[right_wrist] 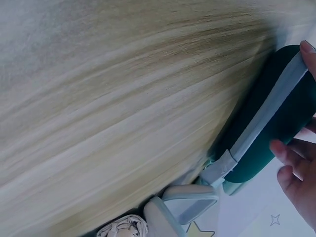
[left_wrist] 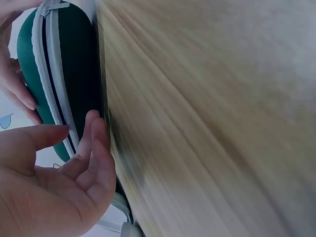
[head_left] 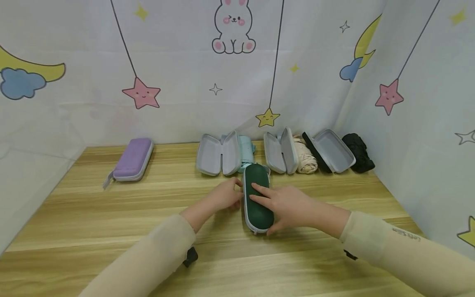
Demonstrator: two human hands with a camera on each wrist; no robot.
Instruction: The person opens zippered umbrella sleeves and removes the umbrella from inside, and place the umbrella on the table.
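Note:
A dark green zippered case [head_left: 259, 216] lies lengthwise on the wooden table, with a pale zipper band round its side. My right hand [head_left: 291, 206] rests on it from the right, with two straight, spread fingers on the lid and the thumb at the near end. At the left side is my left hand [head_left: 224, 194], its fingers loosely bent. In the left wrist view, the left thumb and fingertips are close beside the zipper band of the green case [left_wrist: 79, 64], and the zipper pull [left_wrist: 55, 7] sits at the near end. Whether these fingers press the case I cannot tell.
Behind the case stand open grey-lined cases [head_left: 209, 156], a light blue bundle [head_left: 246, 149], a beige rolled bundle [head_left: 306, 159] and a black bundle [head_left: 357, 152]. A closed purple case [head_left: 131, 159] lies at back left. A printed curtain [head_left: 178, 62] borders the table.

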